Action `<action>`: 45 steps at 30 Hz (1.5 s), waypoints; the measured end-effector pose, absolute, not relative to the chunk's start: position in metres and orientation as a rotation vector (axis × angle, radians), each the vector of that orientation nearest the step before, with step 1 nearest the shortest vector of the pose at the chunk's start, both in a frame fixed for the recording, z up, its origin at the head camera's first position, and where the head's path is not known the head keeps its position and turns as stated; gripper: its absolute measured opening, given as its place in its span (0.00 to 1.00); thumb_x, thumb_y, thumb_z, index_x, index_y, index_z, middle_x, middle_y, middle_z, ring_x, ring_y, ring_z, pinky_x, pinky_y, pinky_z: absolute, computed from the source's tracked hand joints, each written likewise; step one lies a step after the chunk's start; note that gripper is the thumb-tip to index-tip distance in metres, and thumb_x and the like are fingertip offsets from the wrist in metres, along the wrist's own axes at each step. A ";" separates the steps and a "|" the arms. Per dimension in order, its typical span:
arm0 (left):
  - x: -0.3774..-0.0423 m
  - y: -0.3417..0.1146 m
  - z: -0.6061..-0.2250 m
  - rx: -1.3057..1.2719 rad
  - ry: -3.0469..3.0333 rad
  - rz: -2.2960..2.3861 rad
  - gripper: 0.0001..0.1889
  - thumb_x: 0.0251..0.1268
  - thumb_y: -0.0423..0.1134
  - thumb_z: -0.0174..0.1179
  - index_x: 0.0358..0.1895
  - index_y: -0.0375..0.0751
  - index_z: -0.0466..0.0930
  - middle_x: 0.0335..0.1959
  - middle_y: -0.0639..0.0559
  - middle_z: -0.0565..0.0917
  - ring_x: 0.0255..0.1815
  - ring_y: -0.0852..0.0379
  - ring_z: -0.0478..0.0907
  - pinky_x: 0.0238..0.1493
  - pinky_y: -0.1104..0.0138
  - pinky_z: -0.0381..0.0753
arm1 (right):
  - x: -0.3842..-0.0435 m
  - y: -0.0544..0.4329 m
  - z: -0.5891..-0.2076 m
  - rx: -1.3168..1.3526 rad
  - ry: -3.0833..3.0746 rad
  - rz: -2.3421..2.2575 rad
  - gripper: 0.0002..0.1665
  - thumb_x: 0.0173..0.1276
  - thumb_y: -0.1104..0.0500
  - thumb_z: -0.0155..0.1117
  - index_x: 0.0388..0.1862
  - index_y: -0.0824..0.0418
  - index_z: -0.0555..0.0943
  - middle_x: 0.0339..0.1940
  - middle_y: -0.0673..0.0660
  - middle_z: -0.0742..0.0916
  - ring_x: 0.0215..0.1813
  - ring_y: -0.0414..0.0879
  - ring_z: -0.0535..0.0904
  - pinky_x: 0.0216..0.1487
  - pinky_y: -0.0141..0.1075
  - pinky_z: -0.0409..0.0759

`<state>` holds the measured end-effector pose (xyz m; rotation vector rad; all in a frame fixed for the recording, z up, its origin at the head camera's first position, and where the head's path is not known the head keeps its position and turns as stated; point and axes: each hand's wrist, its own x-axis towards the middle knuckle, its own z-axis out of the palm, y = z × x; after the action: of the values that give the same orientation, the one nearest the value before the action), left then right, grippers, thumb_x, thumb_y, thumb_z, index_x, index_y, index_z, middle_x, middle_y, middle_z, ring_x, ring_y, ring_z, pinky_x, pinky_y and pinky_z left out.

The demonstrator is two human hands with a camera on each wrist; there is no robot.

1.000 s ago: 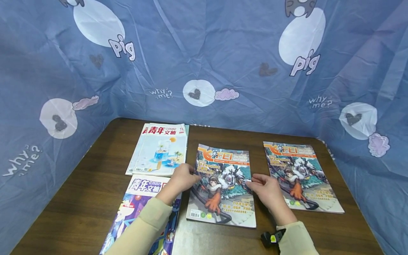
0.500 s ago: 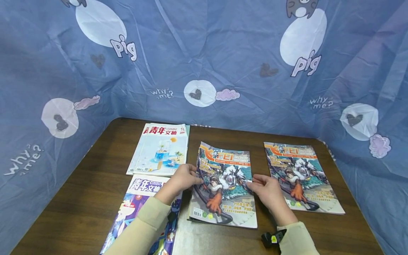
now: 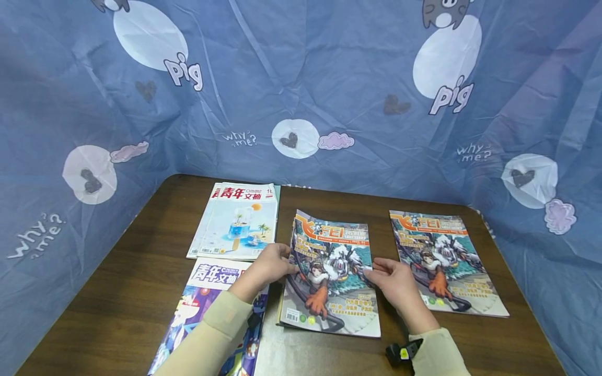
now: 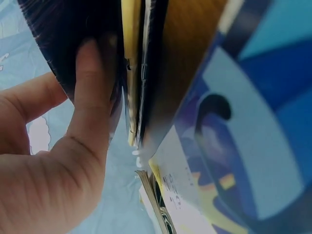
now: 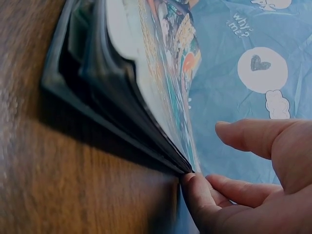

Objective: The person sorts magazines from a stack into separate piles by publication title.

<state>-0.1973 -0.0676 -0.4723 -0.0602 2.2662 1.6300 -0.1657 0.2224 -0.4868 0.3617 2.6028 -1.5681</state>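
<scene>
In the head view, a magazine (image 3: 335, 282) with an orange-gloved figure on its cover lies mid-table, its left side raised over more pages or magazines beneath. My left hand (image 3: 273, 266) pinches its left edge; in the left wrist view a dark cover (image 4: 63, 44) runs between thumb and fingers, beside a yellowish spine (image 4: 130, 63). My right hand (image 3: 395, 282) is at the right edge. In the right wrist view its fingertips (image 5: 195, 184) touch the page edges (image 5: 146, 131), while the thumb stays apart from the cover.
A matching magazine (image 3: 444, 261) lies on the right of the brown table (image 3: 122, 271). Overlapping white magazines (image 3: 240, 224) lie at the back left, with a purple magazine (image 3: 207, 308) in front, partly under my left sleeve. A blue printed curtain (image 3: 301, 78) surrounds the table.
The left side of the middle magazine has risen and shifted slightly right, revealing edges beneath it. Both hands stay nearly in place.
</scene>
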 end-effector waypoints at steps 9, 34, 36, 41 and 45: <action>-0.195 -0.069 -0.474 -0.143 2.178 1.675 0.28 0.61 0.21 0.63 0.65 0.22 0.69 0.32 0.38 0.82 0.19 0.52 0.80 0.20 0.57 0.85 | -0.165 0.223 -0.486 0.368 2.570 -1.591 0.33 0.65 0.61 0.73 0.65 0.76 0.75 0.58 0.71 0.83 0.59 0.60 0.81 0.56 0.44 0.81; -0.192 -0.070 -0.472 -0.155 2.074 1.877 0.25 0.64 0.22 0.60 0.66 0.25 0.72 0.26 0.43 0.83 0.17 0.57 0.74 0.14 0.68 0.74 | -0.165 0.229 -0.489 0.324 2.575 -1.593 0.34 0.66 0.60 0.73 0.65 0.76 0.75 0.59 0.71 0.83 0.60 0.61 0.80 0.55 0.45 0.82; -0.191 -0.069 -0.471 -0.141 2.044 1.902 0.25 0.64 0.22 0.60 0.66 0.26 0.72 0.26 0.43 0.83 0.17 0.57 0.75 0.15 0.68 0.75 | -0.164 0.231 -0.488 0.327 2.564 -1.601 0.34 0.65 0.61 0.74 0.66 0.76 0.74 0.59 0.72 0.82 0.60 0.62 0.80 0.55 0.44 0.82; -0.190 -0.067 -0.469 -0.102 1.983 1.968 0.24 0.65 0.23 0.59 0.65 0.26 0.72 0.29 0.42 0.83 0.20 0.55 0.79 0.18 0.65 0.80 | -0.162 0.237 -0.485 0.321 2.531 -1.618 0.38 0.65 0.59 0.75 0.68 0.76 0.72 0.61 0.73 0.80 0.61 0.64 0.79 0.55 0.45 0.82; -0.189 -0.064 -0.466 -0.090 1.942 1.993 0.26 0.67 0.24 0.59 0.68 0.26 0.69 0.28 0.44 0.82 0.20 0.56 0.79 0.21 0.64 0.83 | -0.161 0.243 -0.481 0.300 2.496 -1.613 0.40 0.67 0.56 0.73 0.71 0.74 0.69 0.64 0.73 0.79 0.63 0.64 0.77 0.59 0.50 0.79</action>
<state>-0.1887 -0.0636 -0.4660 -0.0900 1.9418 1.9931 -0.1606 0.2431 -0.4814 0.2995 2.4958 -1.6134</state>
